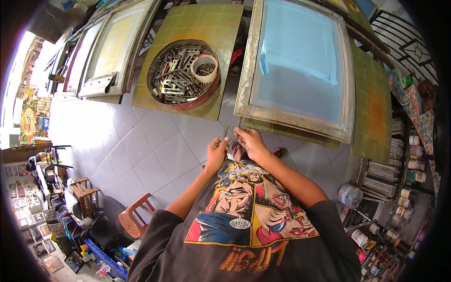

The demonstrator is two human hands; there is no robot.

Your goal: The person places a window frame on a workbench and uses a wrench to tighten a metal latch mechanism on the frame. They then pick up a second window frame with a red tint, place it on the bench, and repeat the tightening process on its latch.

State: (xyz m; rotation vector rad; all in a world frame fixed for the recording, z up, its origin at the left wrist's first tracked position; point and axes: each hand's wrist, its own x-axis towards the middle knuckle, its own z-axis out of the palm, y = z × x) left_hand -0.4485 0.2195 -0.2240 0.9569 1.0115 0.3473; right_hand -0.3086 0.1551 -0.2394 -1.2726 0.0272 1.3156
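My left hand [216, 153] is closed around a small grey open-ended wrench [225, 131], its jaw pointing up and away from me. Beside it, my right hand [253, 144] pinches a thin dark metal piece [240, 121], too small to make out, just off the near corner of a blue-coated screen printing frame [300, 121]. Both hands are in front of my chest, close together but apart. Further off on the left, a round reddish tray [213, 89] holds many wrenches, bolts and metal parts, with a white tape-like ring [216, 70] lying among them.
The tray rests on a yellow-green board [197, 23]. More framed screens [117, 37] stand at the far left. A brown wooden chair [136, 216] is at my left, above a tiled floor [155, 145]. Shelves with bottles and jars [404, 202] line the right side.
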